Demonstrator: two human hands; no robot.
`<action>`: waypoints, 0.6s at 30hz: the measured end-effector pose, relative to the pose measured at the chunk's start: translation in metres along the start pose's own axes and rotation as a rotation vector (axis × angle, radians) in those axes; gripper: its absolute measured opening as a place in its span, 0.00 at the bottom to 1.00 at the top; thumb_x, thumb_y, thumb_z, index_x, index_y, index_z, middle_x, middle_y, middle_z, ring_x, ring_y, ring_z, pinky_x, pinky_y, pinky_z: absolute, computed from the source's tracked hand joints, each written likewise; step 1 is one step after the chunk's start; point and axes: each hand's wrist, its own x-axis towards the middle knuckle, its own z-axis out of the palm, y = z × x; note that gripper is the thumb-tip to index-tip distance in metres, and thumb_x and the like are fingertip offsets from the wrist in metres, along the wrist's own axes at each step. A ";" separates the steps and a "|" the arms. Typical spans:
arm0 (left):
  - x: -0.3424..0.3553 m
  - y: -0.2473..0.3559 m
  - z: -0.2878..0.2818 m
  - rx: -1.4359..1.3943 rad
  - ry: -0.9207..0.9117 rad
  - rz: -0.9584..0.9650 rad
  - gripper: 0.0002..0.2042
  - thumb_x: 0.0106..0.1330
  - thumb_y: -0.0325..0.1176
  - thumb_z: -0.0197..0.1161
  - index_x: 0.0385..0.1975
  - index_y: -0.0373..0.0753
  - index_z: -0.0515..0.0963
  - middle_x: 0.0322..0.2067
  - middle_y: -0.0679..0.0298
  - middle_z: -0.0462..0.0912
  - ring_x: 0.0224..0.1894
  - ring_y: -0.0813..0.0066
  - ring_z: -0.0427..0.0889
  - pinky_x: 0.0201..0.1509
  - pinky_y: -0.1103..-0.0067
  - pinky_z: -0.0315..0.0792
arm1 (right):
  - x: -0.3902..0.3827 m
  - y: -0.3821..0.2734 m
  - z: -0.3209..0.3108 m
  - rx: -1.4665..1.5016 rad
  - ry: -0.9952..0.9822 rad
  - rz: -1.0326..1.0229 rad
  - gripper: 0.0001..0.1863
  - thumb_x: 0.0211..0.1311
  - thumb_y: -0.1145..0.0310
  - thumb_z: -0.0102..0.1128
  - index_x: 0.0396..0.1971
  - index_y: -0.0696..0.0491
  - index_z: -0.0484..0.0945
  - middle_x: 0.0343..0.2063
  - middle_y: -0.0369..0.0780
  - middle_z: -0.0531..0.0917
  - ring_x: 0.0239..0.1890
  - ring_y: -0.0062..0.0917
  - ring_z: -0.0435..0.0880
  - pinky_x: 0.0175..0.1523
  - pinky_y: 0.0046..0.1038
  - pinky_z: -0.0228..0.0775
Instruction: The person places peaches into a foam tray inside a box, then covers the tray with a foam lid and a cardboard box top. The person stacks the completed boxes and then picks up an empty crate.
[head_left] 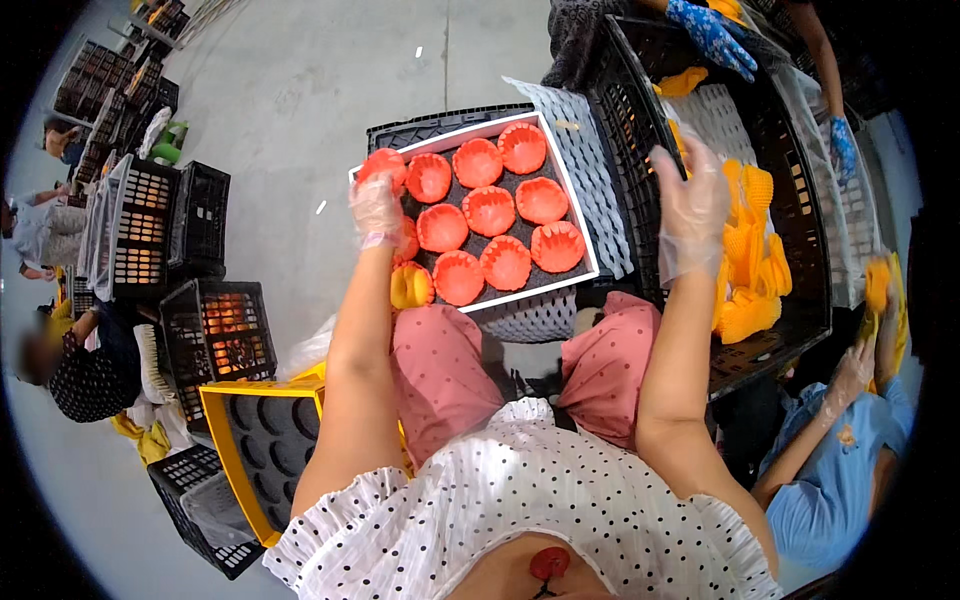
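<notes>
A white shallow box (588,262) with a dark lining holds rows of red scalloped foam cups (490,210). The cup at its near left corner has a yellow fruit (410,287) in it, probably a peach. My left hand (374,208), in a clear plastic glove, grips the red foam cup (384,168) at the far left corner. My right hand (692,200), gloved the same way, is raised with thumb and fingers apart and nothing in it. It hovers by the inner side of a black crate (815,290) containing yellow foam nets (748,250).
Padded grey sheeting (590,170) lies between box and crate. Beyond the crate, another person's blue patterned glove (712,38) reaches over it. A person in blue (830,460) works at the right. On the left stand a yellow box (232,440) and black crates (215,330).
</notes>
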 end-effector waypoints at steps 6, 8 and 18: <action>-0.002 -0.024 0.003 0.385 -0.597 0.165 0.10 0.58 0.31 0.48 0.30 0.46 0.78 0.31 0.66 0.81 0.40 0.68 0.79 0.59 0.62 0.63 | -0.010 -0.051 0.006 0.249 -0.110 -0.072 0.18 0.52 0.67 0.64 0.42 0.56 0.76 0.43 0.48 0.79 0.47 0.41 0.78 0.53 0.34 0.69; -0.001 -0.031 0.006 0.392 -0.580 0.232 0.10 0.59 0.31 0.47 0.29 0.46 0.78 0.32 0.67 0.81 0.43 0.68 0.78 0.59 0.61 0.63 | -0.011 -0.056 0.005 0.267 -0.155 -0.086 0.17 0.52 0.67 0.64 0.42 0.56 0.76 0.43 0.48 0.79 0.46 0.41 0.78 0.52 0.34 0.70; -0.033 -0.015 -0.057 -0.277 -0.350 -0.161 0.16 0.60 0.40 0.59 0.44 0.38 0.75 0.40 0.51 0.77 0.46 0.55 0.76 0.49 0.68 0.72 | -0.013 -0.046 0.009 0.251 -0.158 -0.073 0.17 0.52 0.66 0.64 0.42 0.56 0.77 0.42 0.48 0.80 0.46 0.41 0.78 0.51 0.34 0.70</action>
